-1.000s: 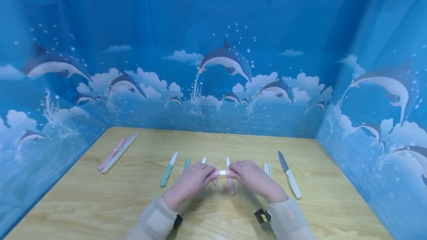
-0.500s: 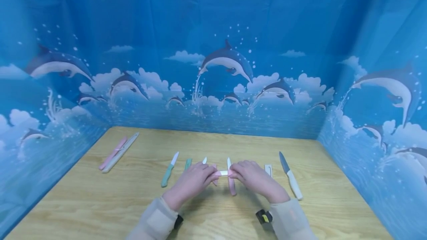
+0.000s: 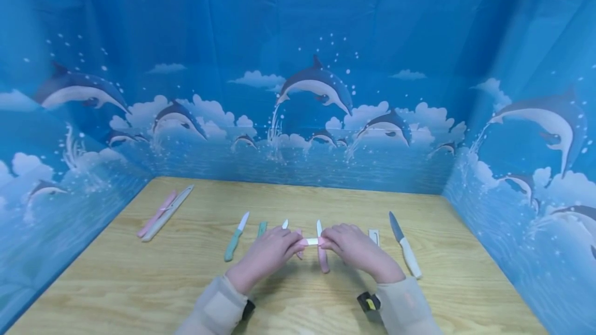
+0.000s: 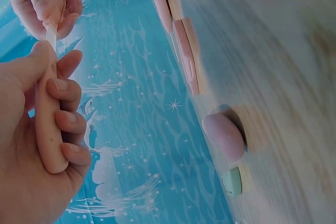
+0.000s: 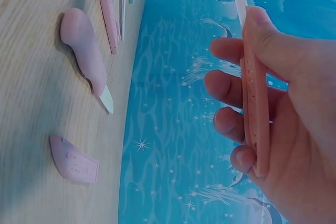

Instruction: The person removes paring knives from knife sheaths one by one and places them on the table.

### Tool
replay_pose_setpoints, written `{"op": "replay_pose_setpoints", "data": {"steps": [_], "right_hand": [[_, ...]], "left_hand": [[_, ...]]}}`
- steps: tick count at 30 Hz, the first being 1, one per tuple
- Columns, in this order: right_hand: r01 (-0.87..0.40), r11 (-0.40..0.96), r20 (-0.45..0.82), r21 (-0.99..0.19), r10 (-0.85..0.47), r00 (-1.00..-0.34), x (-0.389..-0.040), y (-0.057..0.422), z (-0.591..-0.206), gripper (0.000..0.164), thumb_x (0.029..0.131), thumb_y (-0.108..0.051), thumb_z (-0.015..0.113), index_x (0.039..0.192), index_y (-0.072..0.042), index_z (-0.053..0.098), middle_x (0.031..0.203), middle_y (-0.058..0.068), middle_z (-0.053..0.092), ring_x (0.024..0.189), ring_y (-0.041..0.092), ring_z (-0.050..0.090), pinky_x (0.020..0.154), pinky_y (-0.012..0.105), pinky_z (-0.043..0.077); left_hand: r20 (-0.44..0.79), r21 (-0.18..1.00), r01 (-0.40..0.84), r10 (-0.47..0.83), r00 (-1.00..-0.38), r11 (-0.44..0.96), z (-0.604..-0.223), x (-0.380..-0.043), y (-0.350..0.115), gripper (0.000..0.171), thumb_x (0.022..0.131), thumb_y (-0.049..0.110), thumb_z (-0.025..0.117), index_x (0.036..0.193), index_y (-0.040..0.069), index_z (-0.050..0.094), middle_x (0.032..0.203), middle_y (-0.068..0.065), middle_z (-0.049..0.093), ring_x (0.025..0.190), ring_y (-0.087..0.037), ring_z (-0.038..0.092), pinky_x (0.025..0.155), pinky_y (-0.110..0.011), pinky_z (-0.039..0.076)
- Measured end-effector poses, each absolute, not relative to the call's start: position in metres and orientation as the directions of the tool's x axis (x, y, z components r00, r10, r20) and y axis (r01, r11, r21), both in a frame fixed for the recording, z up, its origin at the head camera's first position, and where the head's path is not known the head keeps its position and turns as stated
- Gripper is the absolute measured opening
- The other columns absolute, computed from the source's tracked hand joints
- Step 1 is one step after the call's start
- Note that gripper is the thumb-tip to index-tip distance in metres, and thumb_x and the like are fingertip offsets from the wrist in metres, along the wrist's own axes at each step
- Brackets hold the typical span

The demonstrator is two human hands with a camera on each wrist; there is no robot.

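Level over the table, a knife with a pink handle [image 4: 50, 129] and a white blade [image 3: 312, 241] spans the gap between the hands. My left hand [image 3: 272, 249] grips the handle, fingers curled round it and thumb near the blade. Around a slim pink sheath [image 5: 255, 108] curl the fingers of my right hand [image 3: 354, 247]. The blade's far end is hidden in the sheath, and a short stretch of white shows between the hands. Below them on the table lie a pink-handled knife [image 3: 323, 257] and a pink sheath [image 3: 299, 253].
Left of the hands are a green-handled knife [image 3: 233, 246] and a green sheath [image 3: 262, 228]. To the right lie a white sheath [image 3: 374, 237] and a dark-bladed, white-handled knife [image 3: 406, 249]. A pink piece [image 3: 155, 216] and a long white piece [image 3: 167, 213] lie at far left.
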State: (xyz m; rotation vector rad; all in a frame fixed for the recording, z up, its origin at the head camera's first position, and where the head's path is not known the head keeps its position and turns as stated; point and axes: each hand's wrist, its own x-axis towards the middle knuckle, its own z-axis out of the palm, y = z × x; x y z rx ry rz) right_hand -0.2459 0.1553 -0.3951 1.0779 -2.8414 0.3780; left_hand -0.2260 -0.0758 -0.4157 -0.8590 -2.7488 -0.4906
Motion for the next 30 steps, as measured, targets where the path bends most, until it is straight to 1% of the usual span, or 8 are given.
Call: {"op": "replay_pose_setpoints", "data": {"steps": [7,14,23,30], "right_hand": [[-0.655,0.724,0.163,-0.216,-0.635,-0.755,-0.2466,0.1557,-0.3947,0.027,0.101,-0.035,0.047,0.106,-0.017,0.066,0.095,-0.004,0.068,0.091,0.016,0.062,0.090,0.043,0.047],[-0.660,0.720,0.161,-0.214,-0.641,-0.751,-0.2469,0.1570,-0.3953,0.025,0.101,-0.034,0.048,0.104,-0.017,0.067,0.093,-0.006,0.067,0.090,0.015,0.062,0.089,0.043,0.047],[-0.652,0.727,0.150,-0.214,-0.635,-0.758,-0.2470,0.1582,-0.3945,0.027,0.101,-0.034,0.048,0.107,-0.016,0.067,0.093,-0.006,0.067,0.089,0.014,0.061,0.090,0.043,0.047],[-0.657,0.726,0.153,-0.200,-0.640,-0.753,-0.2468,0.1597,-0.3942,0.027,0.100,-0.035,0.049,0.108,-0.016,0.066,0.093,-0.006,0.066,0.088,0.014,0.061,0.089,0.042,0.048]], "left_hand": [[0.321,0.236,0.586,0.507,-0.800,0.775,-0.4164,-0.2263,-0.0757,0.027,0.102,0.041,0.044,0.092,0.025,0.062,0.077,0.015,0.059,0.073,-0.002,0.052,0.081,-0.032,0.049],[0.326,0.230,0.585,0.505,-0.799,0.778,-0.4187,-0.2269,-0.0759,0.029,0.102,0.043,0.042,0.090,0.026,0.062,0.077,0.015,0.058,0.071,-0.002,0.048,0.078,-0.031,0.047],[0.337,0.213,0.592,0.510,-0.792,0.777,-0.4178,-0.2263,-0.0757,0.025,0.101,0.040,0.045,0.091,0.025,0.062,0.075,0.014,0.056,0.069,-0.002,0.045,0.072,-0.028,0.045],[0.349,0.202,0.595,0.510,-0.786,0.778,-0.4175,-0.2253,-0.0754,0.022,0.100,0.038,0.049,0.095,0.023,0.064,0.078,0.012,0.060,0.069,-0.003,0.046,0.072,-0.027,0.046]]}}
